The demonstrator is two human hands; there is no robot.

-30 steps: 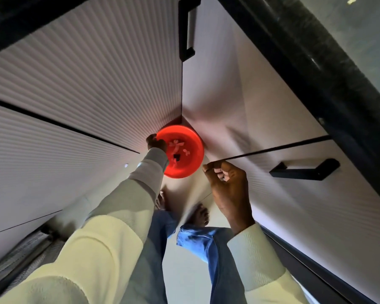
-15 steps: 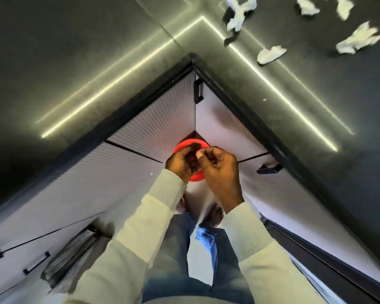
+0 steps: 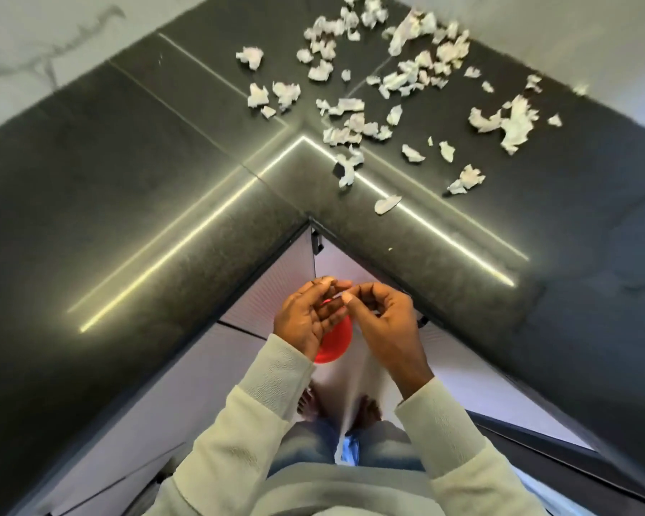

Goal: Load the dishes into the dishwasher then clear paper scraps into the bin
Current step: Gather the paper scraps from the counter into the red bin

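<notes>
Many torn white paper scraps (image 3: 350, 128) lie scattered on the dark corner countertop (image 3: 146, 188), mostly at the back right. A round red bin (image 3: 336, 346) stands on the floor in the corner below, partly hidden by my hands. My left hand (image 3: 306, 322) is held palm up above the bin with relaxed fingers. My right hand (image 3: 386, 322) sits beside it with fingers curled, its index fingertip touching the left hand's fingers. I see no scrap in either hand.
White ribbed cabinet fronts (image 3: 276, 284) meet under the counter corner, with a black handle (image 3: 317, 243) near the top. My bare feet (image 3: 308, 404) stand on the pale floor right by the bin. A marbled wall (image 3: 34, 42) rises behind the counter.
The view has tilted up from the bin to the countertop, bringing the scraps into sight. My hands rose from the bin's rim and came together above it.
</notes>
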